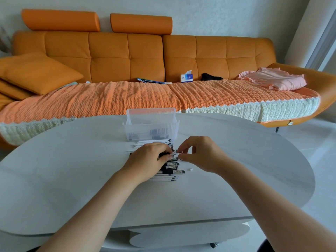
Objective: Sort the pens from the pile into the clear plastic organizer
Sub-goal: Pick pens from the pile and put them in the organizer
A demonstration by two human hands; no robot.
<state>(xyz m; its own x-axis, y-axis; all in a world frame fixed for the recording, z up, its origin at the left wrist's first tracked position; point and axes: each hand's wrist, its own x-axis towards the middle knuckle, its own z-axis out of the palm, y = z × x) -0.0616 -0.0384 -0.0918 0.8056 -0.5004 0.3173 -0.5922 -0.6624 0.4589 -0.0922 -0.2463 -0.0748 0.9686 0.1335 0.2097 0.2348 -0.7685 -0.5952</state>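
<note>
Near edge of the table [72, 188] is white, both forearms reaching in over it. Left hand [151, 158] sits on the pile [171, 172], fingers curled round a dark pen [174, 152] — can't tell if more than one is under the palm. Right hand [199, 154] is mostly closed: thumb and forefinger pinch the end of that same pen, other fingers loosely curled, nothing else held. Pile is a row of white and black pens lying crosswise, running from under my wrists up to the front wall of the organizer [151, 122]. Small white bit [190, 169] on the table just right of the pile, too small to identify. Organizer stands upright just past the pile, clear plastic, dark shapes low inside that I read as pens — so partway, most of the pile not in yet

Risks: left palm rests on the stack, so dragging it on lift-off could roll pens sideways toward the table edge. Tugging the pinched end against my own left grip could pop a cap. Organizer looks light; a clumsy drop-in could tip it or shove it toward the far edge, orange sofa [127, 57] right behind
</note>
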